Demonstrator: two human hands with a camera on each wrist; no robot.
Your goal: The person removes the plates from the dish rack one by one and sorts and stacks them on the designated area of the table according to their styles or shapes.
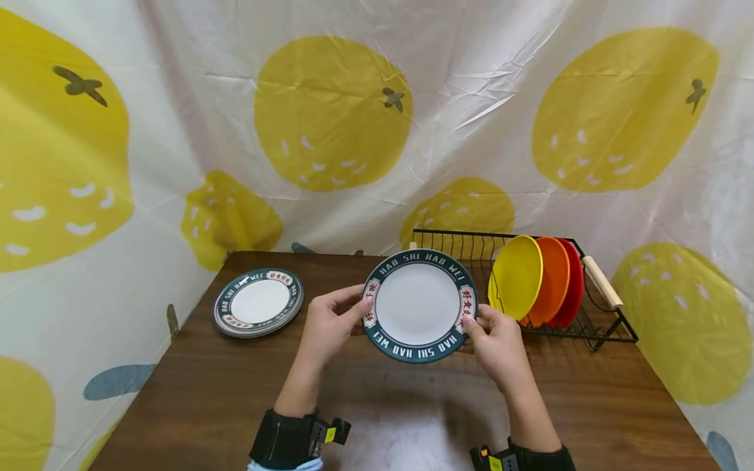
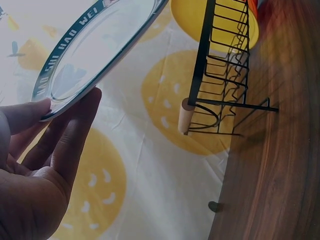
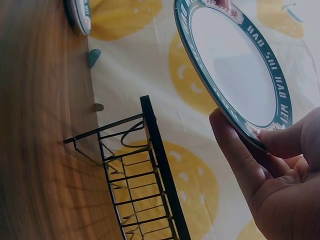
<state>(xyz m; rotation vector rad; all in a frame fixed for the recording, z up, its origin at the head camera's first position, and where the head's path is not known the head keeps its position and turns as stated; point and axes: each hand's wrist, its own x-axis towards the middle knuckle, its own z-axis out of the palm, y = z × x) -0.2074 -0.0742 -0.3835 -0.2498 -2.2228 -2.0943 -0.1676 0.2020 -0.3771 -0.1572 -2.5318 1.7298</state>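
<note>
A white plate (image 1: pixel 418 304) with a dark green lettered rim is held up above the table, its face tilted toward the head camera. My left hand (image 1: pixel 334 324) pinches its left edge, thumb on the front and fingers behind. On the opposite edge my right hand (image 1: pixel 497 343) grips in the same way. Both wrist views show the plate clear of the table, with the left thumb (image 2: pixel 37 112) and right thumb (image 3: pixel 282 140) on its rim. To the left lies a stack of matching plates (image 1: pixel 259 303).
A black wire dish rack (image 1: pixel 589 330) with wooden handles stands at the back right. In it a yellow plate (image 1: pixel 515 278), an orange plate (image 1: pixel 552 278) and a red plate (image 1: pixel 574 288) stand on edge. Behind the wooden table (image 1: pixel 383 418) hangs a lemon-print cloth (image 1: pixel 471 131).
</note>
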